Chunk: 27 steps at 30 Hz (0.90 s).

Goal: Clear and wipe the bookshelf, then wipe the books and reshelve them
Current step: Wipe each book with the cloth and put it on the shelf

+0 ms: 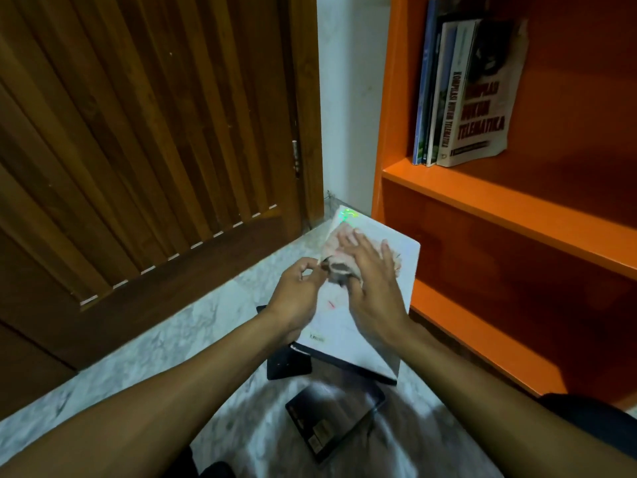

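A large white glossy-covered book stands tilted over the pale marbled floor, just in front of the orange painted wooden bookshelf. The left hand grips the book's left edge, fingers curled around it near the middle. The right hand lies flat and spread on the cover, pressing a crumpled pinkish-white cloth against the upper part of the book; the cloth shows beneath and beyond the fingers.

Under the white book lie dark books on the floor: a black flat book peeks out at its lower left corner, and a dark glossy book with a small label lies nearer the person, between the forearms.

On the upper shelf board, a small row of upright books leans against the left side panel; the outermost is a worn white paperback with red lettering, its top corner torn. The shelf boards below it show bare orange and brown surfaces. To the left stands a brown slatted wooden door, with a strip of white wall between it and the bookshelf.
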Motion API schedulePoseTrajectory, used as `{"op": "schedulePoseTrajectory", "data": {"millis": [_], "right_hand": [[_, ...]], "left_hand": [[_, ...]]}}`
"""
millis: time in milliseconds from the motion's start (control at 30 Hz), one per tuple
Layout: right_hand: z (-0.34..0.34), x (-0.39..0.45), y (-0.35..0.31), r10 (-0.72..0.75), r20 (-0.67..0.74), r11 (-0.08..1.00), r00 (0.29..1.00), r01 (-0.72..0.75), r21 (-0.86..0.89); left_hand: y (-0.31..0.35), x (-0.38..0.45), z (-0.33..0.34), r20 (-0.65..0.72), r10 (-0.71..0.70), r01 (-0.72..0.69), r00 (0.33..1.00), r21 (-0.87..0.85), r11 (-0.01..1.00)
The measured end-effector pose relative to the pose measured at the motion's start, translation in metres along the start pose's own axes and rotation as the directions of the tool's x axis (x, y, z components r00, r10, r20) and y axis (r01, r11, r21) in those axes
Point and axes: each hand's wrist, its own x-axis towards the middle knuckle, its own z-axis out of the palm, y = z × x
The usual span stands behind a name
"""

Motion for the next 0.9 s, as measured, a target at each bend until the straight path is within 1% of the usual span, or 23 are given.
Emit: {"op": "schedulePoseTrajectory", "data": {"millis": [67,133,200,267,333,400,467,567,600,633,667,700,733,767,800,833,867,900], "right_hand": [[0.008,-0.009,0.000,-0.060,0.045,0.998,0.997,0.060,-0.004],[0.012,-0.018,-0.002,-0.097,0.125,0.995,0.987,0.095,0.021],[0.014,-0.026,-0.008,-0.195,0.243,0.980,0.950,0.177,0.091],[0.018,-0.032,-0.012,-0.313,0.300,0.948,0.901,0.275,0.162],[0.021,-0.036,-0.015,-0.375,0.297,0.923,0.878,0.324,0.207],[0.022,-0.039,-0.016,-0.401,0.293,0.912,0.868,0.347,0.221],[0.020,-0.040,-0.016,-0.419,0.315,0.907,0.852,0.377,0.187],[0.020,-0.044,-0.009,-0.471,0.331,0.880,0.818,0.462,0.110],[0.020,-0.045,-0.005,-0.467,0.323,0.880,0.823,0.467,0.082],[0.020,-0.047,0.000,-0.430,0.304,0.900,0.850,0.430,0.069],[0.020,-0.048,0.005,-0.348,0.272,0.938,0.897,0.337,0.086],[0.018,-0.048,0.006,-0.218,0.229,0.971,0.949,0.187,0.147],[0.016,-0.047,0.005,-0.045,0.189,0.972,0.981,-0.001,0.235],[0.013,-0.043,0.003,0.151,0.156,0.918,0.976,-0.197,0.343],[0.009,-0.039,0.000,0.343,0.152,0.800,0.927,-0.373,0.470],[0.006,-0.034,-0.002,0.503,0.208,0.610,0.839,-0.516,0.602],[0.002,-0.029,-0.004,0.599,0.312,0.367,0.738,-0.599,0.712],[-0.003,-0.023,-0.007,0.626,0.423,0.139,0.656,-0.627,0.767]], "left_hand": [[0.004,0.005,-0.005,-0.059,-0.046,0.038,0.997,-0.127,0.991],[0.009,0.008,-0.013,-0.121,-0.079,0.046,0.990,-0.247,0.968],[0.012,0.012,-0.022,-0.179,-0.102,0.041,0.979,-0.314,0.949],[0.013,0.014,-0.030,-0.227,-0.117,0.031,0.967,-0.347,0.937],[0.014,0.015,-0.037,-0.269,-0.136,0.026,0.954,-0.377,0.926],[0.014,0.017,-0.045,-0.294,-0.150,0.016,0.944,-0.412,0.911],[0.015,0.020,-0.052,-0.314,-0.145,-0.010,0.938,-0.442,0.897],[0.024,0.018,-0.063,-0.339,-0.148,-0.032,0.929,-0.473,0.880],[0.030,0.015,-0.065,-0.344,-0.157,-0.032,0.926,-0.487,0.873],[0.035,0.013,-0.068,-0.343,-0.160,-0.038,0.926,-0.505,0.862],[0.038,0.011,-0.070,-0.339,-0.161,-0.043,0.927,-0.521,0.853],[0.040,0.011,-0.073,-0.337,-0.152,-0.052,0.929,-0.527,0.848],[0.042,0.010,-0.076,-0.335,-0.138,-0.062,0.932,-0.523,0.850],[0.043,0.008,-0.078,-0.326,-0.117,-0.072,0.938,-0.515,0.854],[0.044,0.007,-0.080,-0.315,-0.099,-0.078,0.944,-0.503,0.861],[0.043,0.007,-0.081,-0.303,-0.087,-0.076,0.949,-0.488,0.869],[0.043,0.004,-0.081,-0.290,-0.082,-0.068,0.953,-0.472,0.879],[0.043,0.002,-0.078,-0.279,-0.080,-0.059,0.957,-0.458,0.887]]}}
